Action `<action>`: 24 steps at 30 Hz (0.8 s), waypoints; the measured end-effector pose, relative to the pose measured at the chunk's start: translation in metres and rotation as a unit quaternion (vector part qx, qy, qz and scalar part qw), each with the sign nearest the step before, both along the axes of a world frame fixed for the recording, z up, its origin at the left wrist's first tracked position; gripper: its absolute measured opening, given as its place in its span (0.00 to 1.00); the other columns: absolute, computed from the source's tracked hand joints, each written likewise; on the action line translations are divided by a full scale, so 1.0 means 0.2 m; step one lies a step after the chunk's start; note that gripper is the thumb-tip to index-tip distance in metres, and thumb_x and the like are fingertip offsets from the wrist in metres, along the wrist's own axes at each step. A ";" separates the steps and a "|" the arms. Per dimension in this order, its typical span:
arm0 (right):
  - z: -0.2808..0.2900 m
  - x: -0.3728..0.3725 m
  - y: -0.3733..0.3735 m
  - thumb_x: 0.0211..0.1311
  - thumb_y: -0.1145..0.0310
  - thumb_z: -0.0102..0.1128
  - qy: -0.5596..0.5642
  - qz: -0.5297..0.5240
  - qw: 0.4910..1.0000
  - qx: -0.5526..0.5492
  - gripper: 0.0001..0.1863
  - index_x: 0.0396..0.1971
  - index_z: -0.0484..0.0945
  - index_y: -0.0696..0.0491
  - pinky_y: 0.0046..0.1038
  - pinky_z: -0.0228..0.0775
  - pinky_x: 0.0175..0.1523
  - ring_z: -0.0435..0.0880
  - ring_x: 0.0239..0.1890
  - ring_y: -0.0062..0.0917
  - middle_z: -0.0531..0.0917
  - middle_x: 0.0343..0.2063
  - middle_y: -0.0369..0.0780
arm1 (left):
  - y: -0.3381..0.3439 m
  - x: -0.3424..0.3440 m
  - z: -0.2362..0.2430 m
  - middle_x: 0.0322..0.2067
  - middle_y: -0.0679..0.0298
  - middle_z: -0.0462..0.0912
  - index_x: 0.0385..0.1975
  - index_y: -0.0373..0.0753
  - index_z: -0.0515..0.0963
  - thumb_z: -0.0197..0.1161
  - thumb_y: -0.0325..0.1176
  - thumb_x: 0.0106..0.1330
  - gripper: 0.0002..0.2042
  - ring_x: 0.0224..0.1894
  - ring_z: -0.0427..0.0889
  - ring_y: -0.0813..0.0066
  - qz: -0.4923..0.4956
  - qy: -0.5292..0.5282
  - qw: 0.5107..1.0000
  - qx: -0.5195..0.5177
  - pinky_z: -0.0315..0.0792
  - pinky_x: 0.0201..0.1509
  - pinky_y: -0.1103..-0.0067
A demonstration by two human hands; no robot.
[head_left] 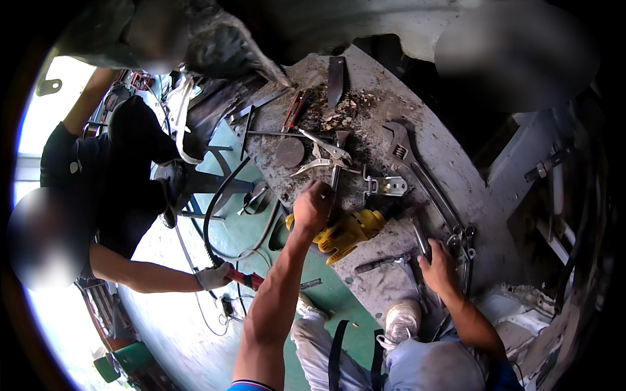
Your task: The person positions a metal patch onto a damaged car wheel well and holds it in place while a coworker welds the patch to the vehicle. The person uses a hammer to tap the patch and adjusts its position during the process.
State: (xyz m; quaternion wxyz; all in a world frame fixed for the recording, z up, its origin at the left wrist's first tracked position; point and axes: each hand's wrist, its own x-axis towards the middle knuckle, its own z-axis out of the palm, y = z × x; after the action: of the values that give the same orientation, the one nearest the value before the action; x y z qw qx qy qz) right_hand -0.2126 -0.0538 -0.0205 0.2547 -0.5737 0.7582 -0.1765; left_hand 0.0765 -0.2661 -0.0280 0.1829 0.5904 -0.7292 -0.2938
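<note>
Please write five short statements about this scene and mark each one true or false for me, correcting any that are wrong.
1. The right hand holds a metal tool. True.
2. The wrench is in the left hand. False: the wrench lies on the metal surface.
3. The left hand is nearer the locking pliers than the right hand is. True.
4. The round disc is bright yellow. False: the disc is dark; the power tool is yellow.
5. The co-worker's gloved hand is on a red tool. True.
</note>
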 end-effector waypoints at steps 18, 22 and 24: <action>0.29 0.16 -0.81 0.57 0.73 0.65 0.011 0.146 0.980 -0.136 0.20 0.50 0.76 0.58 0.38 0.72 0.52 0.78 0.49 0.44 0.78 0.48 0.45 | 0.50 0.10 0.20 0.35 0.55 0.83 0.41 0.34 0.81 0.66 0.32 0.62 0.10 0.35 0.83 0.59 0.112 0.062 0.992 -0.021 0.77 0.40 0.72; 0.18 0.21 -0.92 0.55 0.71 0.67 0.037 0.196 0.975 -0.098 0.25 0.54 0.74 0.59 0.37 0.69 0.57 0.75 0.54 0.43 0.76 0.52 0.46 | 0.59 -0.01 0.24 0.49 0.57 0.79 0.51 0.39 0.76 0.72 0.38 0.55 0.23 0.51 0.77 0.55 0.029 0.000 0.997 -0.071 0.70 0.55 0.63; 0.15 0.20 -0.94 0.54 0.71 0.68 0.063 0.202 0.976 -0.047 0.27 0.55 0.74 0.58 0.36 0.68 0.59 0.75 0.56 0.42 0.76 0.53 0.45 | 0.60 -0.03 0.23 0.56 0.54 0.74 0.58 0.39 0.70 0.74 0.37 0.50 0.33 0.56 0.74 0.53 0.008 -0.028 0.998 -0.058 0.67 0.60 0.61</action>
State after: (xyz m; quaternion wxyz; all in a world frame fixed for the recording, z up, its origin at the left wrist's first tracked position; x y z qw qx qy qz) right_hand -0.1718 -0.2413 0.0101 0.2093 -0.7363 0.6321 -0.1203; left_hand 0.0697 -0.1459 0.0175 0.1986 0.5930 -0.7448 -0.2327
